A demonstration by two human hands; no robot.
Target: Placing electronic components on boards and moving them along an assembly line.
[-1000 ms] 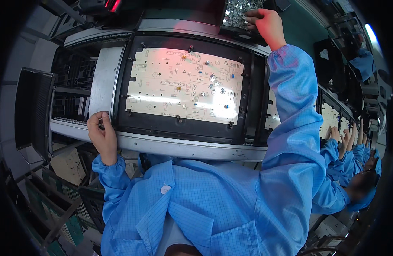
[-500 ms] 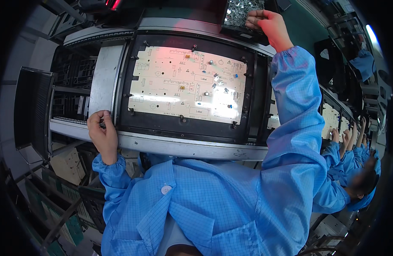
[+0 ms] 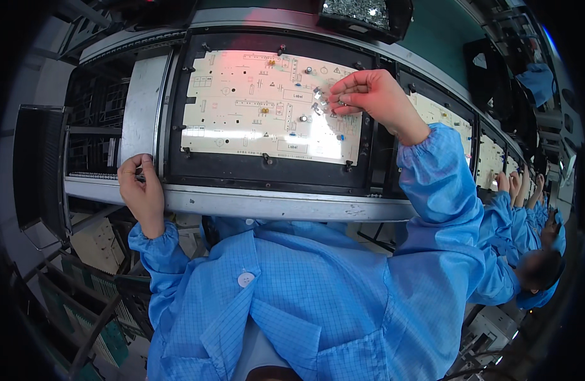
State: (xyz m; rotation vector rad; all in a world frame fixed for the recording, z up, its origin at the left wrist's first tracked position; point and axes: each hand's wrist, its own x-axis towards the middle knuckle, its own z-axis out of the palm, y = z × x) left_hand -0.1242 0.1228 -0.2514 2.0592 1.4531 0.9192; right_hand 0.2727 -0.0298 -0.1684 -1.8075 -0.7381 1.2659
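My right hand [image 3: 378,101] is over the right part of a pale circuit board [image 3: 241,136], thumb and fingers pinched around a small metal part [image 3: 343,103] that shows only in part. Shiny metal pieces [image 3: 319,95] stand on the board beside my fingertips. A black frame [image 3: 216,166] with dark clips around its opening surrounds the board. My left hand [image 3: 143,193] rests at the near metal rail, left of the frame, with fingers curled together. Whatever those fingers hold, if anything, is hidden.
A black bin [image 3: 362,19] of small shiny metal parts stands beyond the rail. More framed boards [image 3: 441,114] line up to the right, where other people's hands [image 3: 511,183] work. A black ribbed panel [image 3: 41,165] stands at far left, racks [image 3: 95,317] below it.
My right hand has come from the bin of metal parts down and left to the board. My left hand stays by the rail, fingers still curled. The whole view has shifted slightly.
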